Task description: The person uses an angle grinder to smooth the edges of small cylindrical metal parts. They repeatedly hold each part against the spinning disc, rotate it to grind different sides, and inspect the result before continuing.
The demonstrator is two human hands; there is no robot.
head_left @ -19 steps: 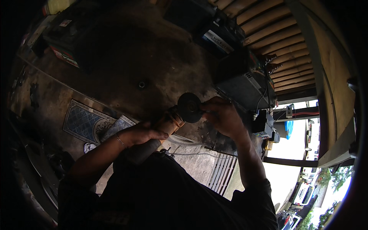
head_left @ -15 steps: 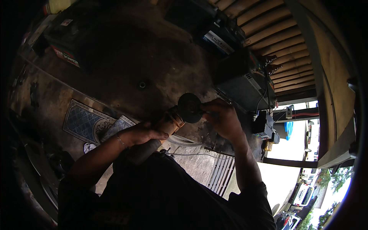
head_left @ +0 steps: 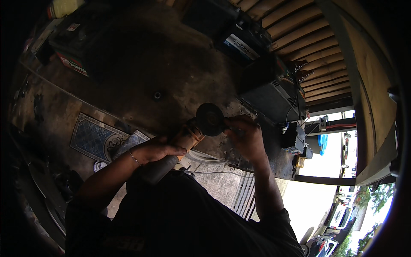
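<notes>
My left hand (head_left: pixel 159 150) is wrapped round the orange body of an angle grinder (head_left: pixel 185 144), whose thick dark rear handle (head_left: pixel 158 169) lies against my dark shirt. A round black disc (head_left: pixel 209 119) sits at the grinder's head, its flat face toward me. My right hand (head_left: pixel 246 136) pinches the disc's right edge between thumb and fingers. The fingertips are in shadow, so the exact hold is hard to see. Beyond the grinder, a small ring-shaped metal piece (head_left: pixel 157 95) lies on the dark, stained surface.
Large black batteries (head_left: pixel 243 45) stand at the far right, near a dark grey boxy unit (head_left: pixel 274 95) with cables. Another battery (head_left: pixel 75 55) is at far left. A blue patterned tile (head_left: pixel 96 137) and a crumpled cloth (head_left: pixel 130 143) lie left of my arm. A slatted grate (head_left: pixel 243 195) shows below.
My right hand and forearm have shifted slightly left, still at the disc's edge. The disc has moved a little left. My left hand keeps its hold on the grinder.
</notes>
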